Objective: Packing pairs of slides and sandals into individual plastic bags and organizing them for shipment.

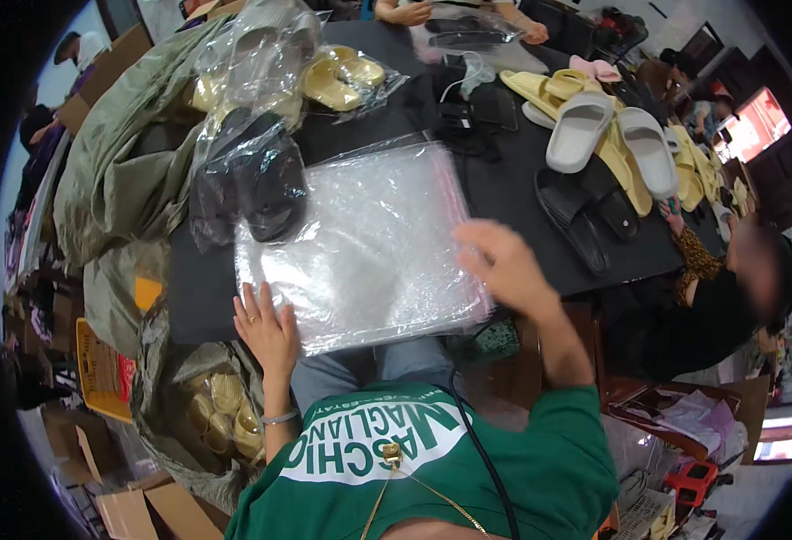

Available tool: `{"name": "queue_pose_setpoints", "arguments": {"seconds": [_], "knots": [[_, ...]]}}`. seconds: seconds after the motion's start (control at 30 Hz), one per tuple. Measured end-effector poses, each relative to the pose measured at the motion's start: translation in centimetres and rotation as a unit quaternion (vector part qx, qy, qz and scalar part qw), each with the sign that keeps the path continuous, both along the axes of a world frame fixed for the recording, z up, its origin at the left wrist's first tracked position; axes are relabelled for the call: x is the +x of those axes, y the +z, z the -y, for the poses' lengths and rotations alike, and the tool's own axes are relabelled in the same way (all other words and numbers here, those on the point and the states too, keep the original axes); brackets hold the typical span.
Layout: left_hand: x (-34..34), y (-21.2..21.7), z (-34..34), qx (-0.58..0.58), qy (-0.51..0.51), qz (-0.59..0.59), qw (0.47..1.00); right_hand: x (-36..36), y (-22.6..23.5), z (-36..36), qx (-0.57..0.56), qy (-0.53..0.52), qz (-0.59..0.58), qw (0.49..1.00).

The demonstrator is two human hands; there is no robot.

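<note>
A stack of clear plastic bags (369, 243) with a pink strip along its right side lies on the black table in front of me. My left hand (267, 328) rests on the stack's lower left edge, fingers spread flat and holding nothing. Above the right edge of the stack is my right hand (508, 267), slightly blurred, its fingers apart with nothing visible in them. A pair of black slippers (270, 189) in clear plastic overlaps the stack's upper left corner. To the right, unbagged black slides (583, 216) sit beside grey slides (580, 133).
Bagged yellow slippers (342, 79) lie at the far left of the black table (200, 301). Green fabric sacks (117, 180) crowd the left side; an open one holds yellow slippers (225, 414). A co-worker's hands (529, 31) handle plastic across the table; another person (729, 288) sits at right.
</note>
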State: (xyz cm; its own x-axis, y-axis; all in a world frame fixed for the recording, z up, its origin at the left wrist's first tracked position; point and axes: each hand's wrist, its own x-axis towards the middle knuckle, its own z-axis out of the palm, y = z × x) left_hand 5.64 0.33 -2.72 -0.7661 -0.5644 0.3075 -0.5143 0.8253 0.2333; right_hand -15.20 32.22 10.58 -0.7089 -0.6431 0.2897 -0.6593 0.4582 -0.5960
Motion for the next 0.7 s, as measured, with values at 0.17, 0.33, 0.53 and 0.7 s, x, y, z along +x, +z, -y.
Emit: {"name": "queue_pose_setpoints", "arguments": {"seconds": [0.17, 0.33, 0.53, 0.7], "knots": [[-0.1, 0.1, -0.2, -0.008, -0.010, 0.000, 1.000, 2.7, -6.4, 1.5, 0.075, 0.062, -0.033, 0.995], [0.3, 0.1, 0.0, 0.001, 0.000, 0.011, 1.000, 1.9, -10.2, 1.3, 0.020, -0.067, 0.002, 0.998], [-0.1, 1.3, 2.9, 0.078, -0.024, -0.070, 0.994, 1.6, -11.8, 1.8, -0.047, -0.119, -0.050, 0.991], [-4.6, 3.7, 6.6, 0.498, 0.044, -0.321, 0.804, 1.6, -11.8, 1.7, -0.043, -0.117, -0.050, 0.991]]}}
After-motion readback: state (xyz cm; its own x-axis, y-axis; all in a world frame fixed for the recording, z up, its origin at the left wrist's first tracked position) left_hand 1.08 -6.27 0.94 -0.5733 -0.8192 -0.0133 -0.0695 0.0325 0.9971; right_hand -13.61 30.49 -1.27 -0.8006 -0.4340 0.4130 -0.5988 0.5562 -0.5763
